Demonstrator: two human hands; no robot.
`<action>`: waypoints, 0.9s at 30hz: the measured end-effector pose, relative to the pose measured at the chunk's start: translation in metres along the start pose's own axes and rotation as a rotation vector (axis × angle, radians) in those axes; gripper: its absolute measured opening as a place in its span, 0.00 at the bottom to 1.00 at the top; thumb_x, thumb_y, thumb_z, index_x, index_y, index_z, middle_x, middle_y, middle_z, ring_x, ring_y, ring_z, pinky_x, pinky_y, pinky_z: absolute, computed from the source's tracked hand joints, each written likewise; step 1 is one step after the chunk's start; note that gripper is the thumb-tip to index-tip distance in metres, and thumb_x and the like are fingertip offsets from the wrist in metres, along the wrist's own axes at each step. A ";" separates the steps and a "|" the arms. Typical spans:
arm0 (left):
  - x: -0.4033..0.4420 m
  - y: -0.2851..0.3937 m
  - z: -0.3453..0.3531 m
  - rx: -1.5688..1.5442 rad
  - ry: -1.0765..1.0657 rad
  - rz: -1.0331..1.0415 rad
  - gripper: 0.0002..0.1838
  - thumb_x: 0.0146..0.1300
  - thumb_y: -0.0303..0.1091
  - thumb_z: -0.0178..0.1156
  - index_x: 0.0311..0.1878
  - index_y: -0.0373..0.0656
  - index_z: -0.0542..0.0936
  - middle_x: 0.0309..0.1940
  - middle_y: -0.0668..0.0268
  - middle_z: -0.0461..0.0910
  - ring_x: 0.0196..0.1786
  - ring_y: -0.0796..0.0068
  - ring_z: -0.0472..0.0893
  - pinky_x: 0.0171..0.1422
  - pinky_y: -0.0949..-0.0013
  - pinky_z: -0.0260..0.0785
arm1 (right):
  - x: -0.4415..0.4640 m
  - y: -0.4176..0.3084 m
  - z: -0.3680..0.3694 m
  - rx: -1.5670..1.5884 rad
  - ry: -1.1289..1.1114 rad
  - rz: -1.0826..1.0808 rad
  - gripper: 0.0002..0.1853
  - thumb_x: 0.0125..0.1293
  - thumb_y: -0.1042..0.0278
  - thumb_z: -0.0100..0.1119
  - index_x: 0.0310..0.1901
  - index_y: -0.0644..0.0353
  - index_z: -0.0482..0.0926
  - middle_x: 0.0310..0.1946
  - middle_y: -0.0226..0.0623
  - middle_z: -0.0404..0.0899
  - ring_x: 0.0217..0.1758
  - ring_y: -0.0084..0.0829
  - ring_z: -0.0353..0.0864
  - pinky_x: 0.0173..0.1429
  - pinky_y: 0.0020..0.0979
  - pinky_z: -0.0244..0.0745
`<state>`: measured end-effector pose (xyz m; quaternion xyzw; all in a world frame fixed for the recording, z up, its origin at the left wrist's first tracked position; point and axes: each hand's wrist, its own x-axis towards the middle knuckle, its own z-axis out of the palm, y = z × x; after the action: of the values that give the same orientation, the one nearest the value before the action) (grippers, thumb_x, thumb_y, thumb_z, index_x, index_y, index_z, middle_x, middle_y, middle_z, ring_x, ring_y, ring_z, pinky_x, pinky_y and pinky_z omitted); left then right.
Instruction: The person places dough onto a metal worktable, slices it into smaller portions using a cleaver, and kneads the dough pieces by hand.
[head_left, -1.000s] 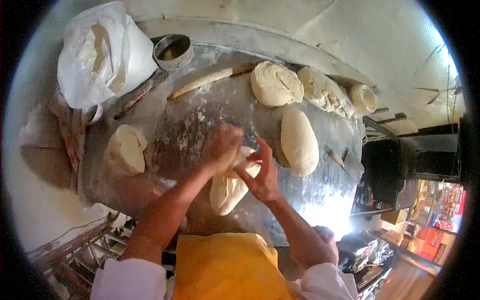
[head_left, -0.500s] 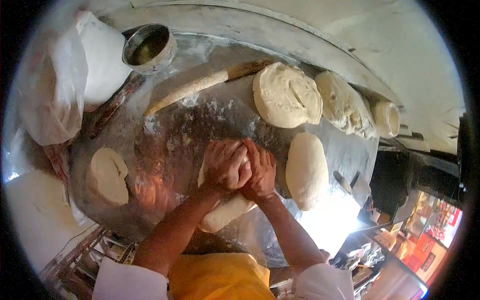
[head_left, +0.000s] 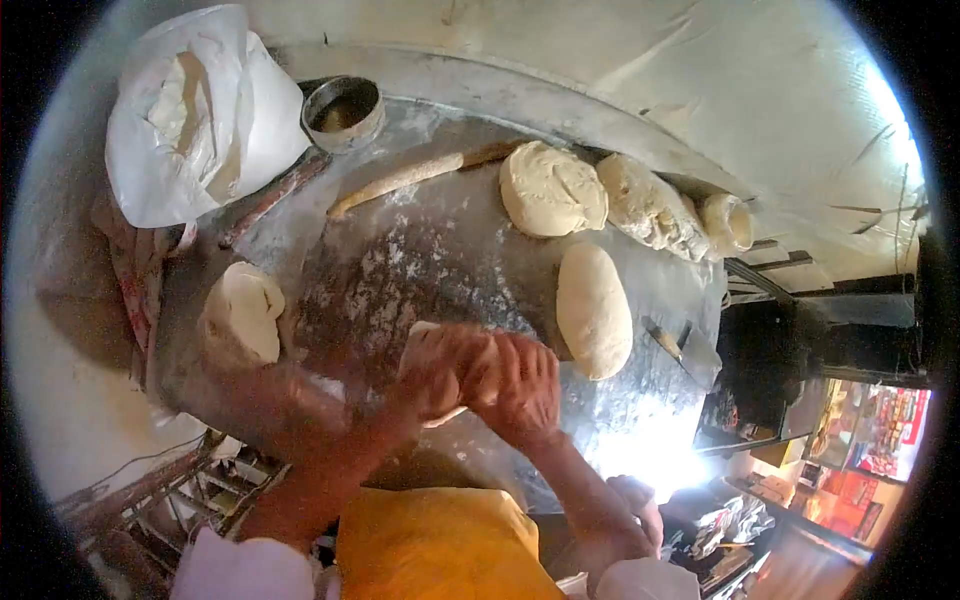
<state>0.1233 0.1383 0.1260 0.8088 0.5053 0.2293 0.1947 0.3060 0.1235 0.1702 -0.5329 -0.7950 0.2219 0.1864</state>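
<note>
My left hand [head_left: 447, 375] and my right hand [head_left: 518, 385] are side by side, fingers curled over a piece of dough [head_left: 424, 328] on the floury worktop. Most of that dough is hidden under them; a pale bit shows at its far edge and another below my fingers. My left hand and forearm are blurred by motion. Right of my hands lies a smooth oval dough loaf [head_left: 594, 312]. Farther left is a smaller flat dough piece [head_left: 246, 310] with a fold in it.
Along the back stand a white plastic sack [head_left: 210, 120], a metal bowl [head_left: 343, 115], a long wooden stick [head_left: 420, 178], a round dough mass [head_left: 553, 190] and a lumpy dough roll [head_left: 650, 208]. A scraper [head_left: 698, 360] lies on the right of the worktop [head_left: 400, 250].
My head view has shifted, so more of the white sack shows. My hands have pulled nearer to my apron, and the dough under them is now more covered.
</note>
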 end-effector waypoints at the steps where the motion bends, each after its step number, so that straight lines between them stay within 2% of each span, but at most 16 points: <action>1: -0.029 0.006 0.011 -0.039 0.099 -0.006 0.23 0.75 0.47 0.56 0.63 0.40 0.80 0.61 0.56 0.81 0.64 0.49 0.79 0.69 0.44 0.67 | 0.001 -0.005 0.003 -0.173 0.072 -0.042 0.33 0.65 0.56 0.66 0.70 0.60 0.74 0.67 0.51 0.76 0.72 0.54 0.72 0.77 0.59 0.63; 2: -0.042 0.010 0.015 -0.040 0.088 -0.012 0.23 0.75 0.47 0.56 0.63 0.40 0.80 0.61 0.56 0.81 0.64 0.49 0.79 0.69 0.44 0.67 | -0.020 0.019 0.044 -0.241 0.025 -0.120 0.30 0.65 0.58 0.62 0.67 0.63 0.76 0.63 0.52 0.78 0.69 0.52 0.75 0.73 0.60 0.67; 5: -0.029 -0.009 0.044 0.020 0.452 -0.003 0.23 0.78 0.46 0.48 0.64 0.43 0.81 0.59 0.57 0.84 0.62 0.50 0.80 0.66 0.44 0.69 | 0.003 0.020 0.059 -0.175 0.076 -0.057 0.29 0.65 0.54 0.61 0.63 0.64 0.79 0.62 0.49 0.80 0.69 0.51 0.76 0.70 0.62 0.68; 7: -0.014 -0.048 0.081 -0.108 0.345 -0.105 0.23 0.77 0.45 0.50 0.64 0.42 0.81 0.59 0.57 0.83 0.62 0.49 0.80 0.66 0.44 0.69 | 0.031 0.047 0.088 -0.182 0.215 0.047 0.29 0.64 0.50 0.62 0.62 0.63 0.80 0.60 0.47 0.81 0.65 0.51 0.78 0.66 0.57 0.70; 8: 0.021 -0.064 0.070 -0.097 0.350 -0.066 0.22 0.76 0.43 0.51 0.65 0.42 0.81 0.59 0.56 0.83 0.62 0.49 0.80 0.66 0.44 0.69 | 0.051 0.060 0.096 -0.166 0.204 0.048 0.29 0.64 0.50 0.62 0.62 0.63 0.80 0.60 0.47 0.81 0.65 0.51 0.78 0.66 0.57 0.70; 10: 0.091 -0.095 0.047 -0.075 0.358 0.012 0.22 0.73 0.40 0.55 0.66 0.42 0.80 0.59 0.56 0.83 0.62 0.47 0.81 0.66 0.43 0.69 | 0.102 0.096 0.101 0.047 0.095 0.143 0.39 0.58 0.46 0.66 0.70 0.59 0.77 0.68 0.50 0.76 0.71 0.53 0.73 0.74 0.59 0.64; 12: 0.120 -0.113 0.051 -0.100 0.379 -0.026 0.21 0.71 0.37 0.57 0.64 0.42 0.81 0.57 0.54 0.84 0.61 0.48 0.81 0.66 0.43 0.69 | 0.157 0.112 0.087 0.017 -0.056 0.175 0.38 0.56 0.44 0.66 0.65 0.60 0.79 0.65 0.52 0.77 0.67 0.55 0.74 0.69 0.57 0.67; 13: 0.131 -0.123 0.055 -0.112 0.390 -0.035 0.21 0.70 0.36 0.57 0.63 0.42 0.81 0.57 0.54 0.84 0.60 0.48 0.81 0.66 0.44 0.69 | 0.178 0.123 0.088 0.025 -0.024 0.159 0.32 0.60 0.46 0.64 0.60 0.60 0.82 0.62 0.52 0.79 0.67 0.56 0.75 0.70 0.59 0.67; 16: 0.152 -0.156 0.081 -0.266 0.282 -0.084 0.20 0.71 0.41 0.59 0.62 0.42 0.82 0.54 0.53 0.85 0.59 0.48 0.82 0.68 0.44 0.70 | 0.207 0.134 0.087 0.149 -0.005 0.210 0.28 0.62 0.49 0.65 0.59 0.59 0.83 0.61 0.54 0.81 0.66 0.54 0.76 0.70 0.59 0.68; 17: 0.155 -0.154 0.083 -0.232 0.223 -0.179 0.21 0.72 0.44 0.60 0.61 0.42 0.82 0.52 0.53 0.86 0.59 0.47 0.82 0.68 0.45 0.70 | 0.204 0.144 0.098 0.174 0.060 0.183 0.26 0.64 0.53 0.64 0.59 0.60 0.83 0.60 0.54 0.81 0.67 0.53 0.76 0.71 0.57 0.69; 19: 0.151 -0.141 0.068 -0.200 0.152 -0.279 0.21 0.73 0.47 0.61 0.61 0.43 0.83 0.51 0.54 0.86 0.59 0.46 0.82 0.68 0.46 0.70 | 0.180 0.131 0.106 -0.045 0.066 0.242 0.25 0.66 0.59 0.67 0.61 0.64 0.80 0.62 0.56 0.79 0.67 0.55 0.76 0.72 0.55 0.69; 21: 0.159 -0.130 0.041 -0.459 -0.331 -0.529 0.24 0.74 0.51 0.62 0.62 0.43 0.82 0.51 0.51 0.86 0.58 0.43 0.82 0.69 0.43 0.70 | 0.138 0.090 0.082 -0.016 0.162 0.145 0.28 0.67 0.55 0.68 0.63 0.65 0.78 0.63 0.55 0.78 0.67 0.56 0.75 0.73 0.56 0.69; 23: 0.142 -0.073 -0.007 -0.437 -0.360 -0.585 0.25 0.75 0.52 0.61 0.63 0.42 0.81 0.53 0.50 0.85 0.59 0.42 0.82 0.68 0.42 0.70 | 0.074 0.047 0.046 -0.029 0.217 -0.022 0.36 0.67 0.47 0.70 0.68 0.62 0.72 0.66 0.52 0.74 0.65 0.57 0.75 0.69 0.55 0.69; 25: 0.092 -0.041 -0.026 -0.247 -0.252 -0.309 0.25 0.76 0.51 0.59 0.64 0.41 0.80 0.56 0.49 0.84 0.60 0.42 0.82 0.66 0.41 0.70 | 0.023 0.023 0.022 0.113 0.118 0.004 0.39 0.62 0.48 0.77 0.66 0.63 0.73 0.63 0.51 0.77 0.66 0.55 0.76 0.68 0.53 0.70; 26: 0.055 -0.033 -0.027 -0.082 -0.117 0.035 0.24 0.77 0.50 0.58 0.64 0.40 0.80 0.58 0.50 0.83 0.60 0.43 0.81 0.64 0.41 0.70 | 0.005 0.013 0.022 0.148 0.089 0.127 0.39 0.63 0.48 0.74 0.70 0.62 0.74 0.69 0.53 0.74 0.71 0.56 0.72 0.73 0.60 0.66; 27: 0.028 -0.021 -0.018 -0.087 -0.130 0.029 0.24 0.77 0.50 0.58 0.64 0.40 0.80 0.58 0.50 0.83 0.60 0.43 0.81 0.64 0.41 0.70 | -0.004 0.010 0.025 0.010 0.026 0.058 0.38 0.64 0.48 0.72 0.71 0.60 0.74 0.70 0.51 0.74 0.73 0.55 0.72 0.76 0.62 0.63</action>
<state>0.1082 0.1739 0.1343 0.8199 0.4694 0.2010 0.2588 0.3018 0.1192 0.1434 -0.5576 -0.7755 0.2245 0.1928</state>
